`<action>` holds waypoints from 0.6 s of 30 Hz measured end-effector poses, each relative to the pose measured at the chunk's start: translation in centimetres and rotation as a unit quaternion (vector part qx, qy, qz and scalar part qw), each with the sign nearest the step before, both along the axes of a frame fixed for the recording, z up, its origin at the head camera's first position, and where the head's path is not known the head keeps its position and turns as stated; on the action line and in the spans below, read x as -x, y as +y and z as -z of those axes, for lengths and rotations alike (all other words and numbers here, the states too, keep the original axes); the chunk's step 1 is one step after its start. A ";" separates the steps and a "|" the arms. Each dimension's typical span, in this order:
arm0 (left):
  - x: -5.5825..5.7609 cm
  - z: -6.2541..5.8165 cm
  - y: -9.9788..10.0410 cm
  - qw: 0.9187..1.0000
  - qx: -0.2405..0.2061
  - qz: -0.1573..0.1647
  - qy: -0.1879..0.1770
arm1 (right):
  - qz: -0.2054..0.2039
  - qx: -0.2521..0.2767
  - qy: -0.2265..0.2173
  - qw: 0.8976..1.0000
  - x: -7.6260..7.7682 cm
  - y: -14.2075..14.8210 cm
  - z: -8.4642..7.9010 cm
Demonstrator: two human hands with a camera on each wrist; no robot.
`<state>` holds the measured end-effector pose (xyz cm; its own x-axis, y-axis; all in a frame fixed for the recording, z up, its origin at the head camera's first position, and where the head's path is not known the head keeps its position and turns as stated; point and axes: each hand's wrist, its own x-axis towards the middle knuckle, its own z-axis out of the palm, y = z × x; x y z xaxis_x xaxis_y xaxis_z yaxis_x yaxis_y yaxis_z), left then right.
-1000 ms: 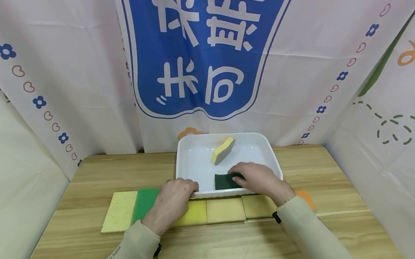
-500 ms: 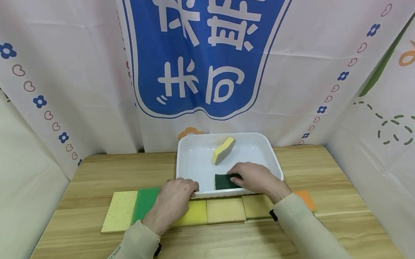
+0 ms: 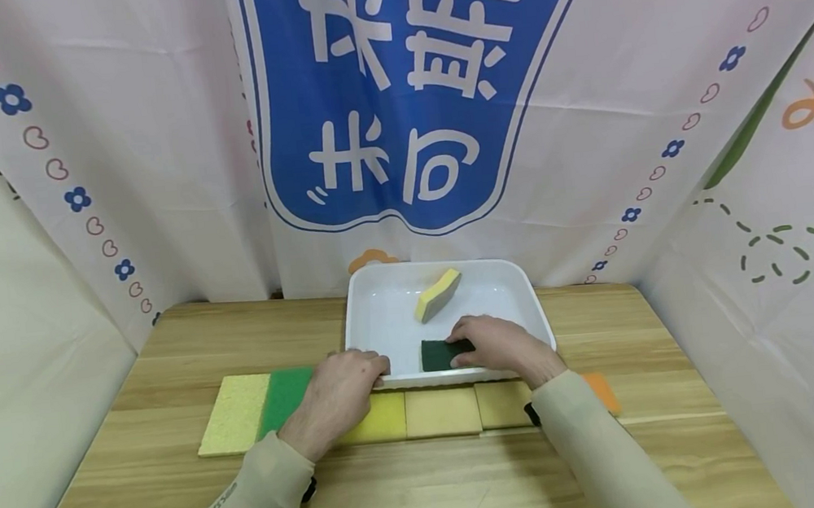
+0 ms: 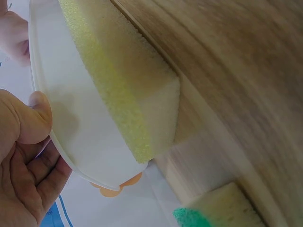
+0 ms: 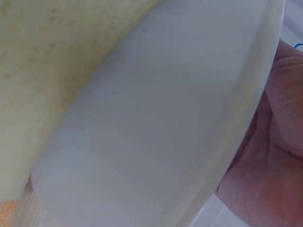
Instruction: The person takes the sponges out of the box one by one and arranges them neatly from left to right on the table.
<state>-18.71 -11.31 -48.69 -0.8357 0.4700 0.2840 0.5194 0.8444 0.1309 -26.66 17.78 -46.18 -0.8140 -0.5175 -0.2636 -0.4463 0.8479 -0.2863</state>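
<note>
A white tray (image 3: 387, 317) stands at the back of the table. My left hand (image 3: 339, 387) grips its near left rim; in the left wrist view the thumb lies against the outer side and the other fingers curl over the rim. Inside the tray, close to the front wall, is a dark green scouring pad (image 3: 435, 355). My right hand (image 3: 502, 344) reaches over the front rim and holds the pad's right end, covering that part. Farther back in the tray a yellow and grey sponge (image 3: 438, 296) rests at a slant, apart from both hands. The tray wall blocks the right fingertips in the right wrist view.
Along the front of the tray runs a row of several sponges: a pale yellow one (image 3: 234, 415), a green one (image 3: 281, 397), a yellow one (image 3: 379, 420), two tan ones and an orange one (image 3: 600, 393). Printed cloth (image 3: 187, 185) hangs behind and beside the wooden table (image 3: 415, 490).
My right hand has shifted slightly back and its forearm a little to the left, still at the dark green scouring pad. The left hand and the tray have stayed in place.
</note>
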 end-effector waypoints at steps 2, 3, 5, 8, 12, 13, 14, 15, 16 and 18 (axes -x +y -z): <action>0.0 0.0 0.0 1.000 -0.001 0.000 0.001 | 0.001 -0.001 -0.007 1.000 0.1 -0.1 0.0; 0.0 0.0 0.0 1.000 -0.001 0.000 0.002 | 0.002 -0.002 -0.009 1.000 0.2 -0.1 -0.1; 0.0 0.0 0.0 1.000 -0.001 0.000 0.002 | 0.004 -0.003 -0.013 1.000 0.3 -0.1 -0.2; 0.0 0.0 0.0 1.000 -0.001 0.000 0.004 | 0.008 -0.002 -0.013 1.000 0.3 -0.2 -0.3; 0.0 -0.1 0.0 1.000 -0.002 0.003 0.006 | 0.010 -0.004 -0.008 1.000 0.3 -0.2 -0.3; 0.0 0.0 0.0 1.000 -0.002 0.003 0.006 | 0.010 -0.004 -0.005 1.000 0.3 -0.2 -0.3; 0.0 -0.1 0.0 1.000 -0.002 0.004 0.006 | 0.012 -0.004 -0.003 1.000 0.3 -0.2 -0.3; 0.0 -0.1 0.0 1.000 -0.002 0.004 0.007 | 0.014 -0.005 0.000 1.000 0.2 -0.1 -0.3; 0.0 -0.1 0.0 1.000 -0.001 0.005 0.007 | 0.018 -0.004 0.001 1.000 0.2 -0.1 -0.3; 0.0 -0.1 0.0 1.000 0.000 0.005 0.007 | 0.024 -0.002 0.005 1.000 0.2 -0.1 -0.3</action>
<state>-18.72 -11.35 -48.63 -0.8271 0.4776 0.2963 0.5291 0.8395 0.1237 -26.81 17.70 -45.90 -0.8411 -0.4762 -0.2567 -0.4076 0.8698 -0.2781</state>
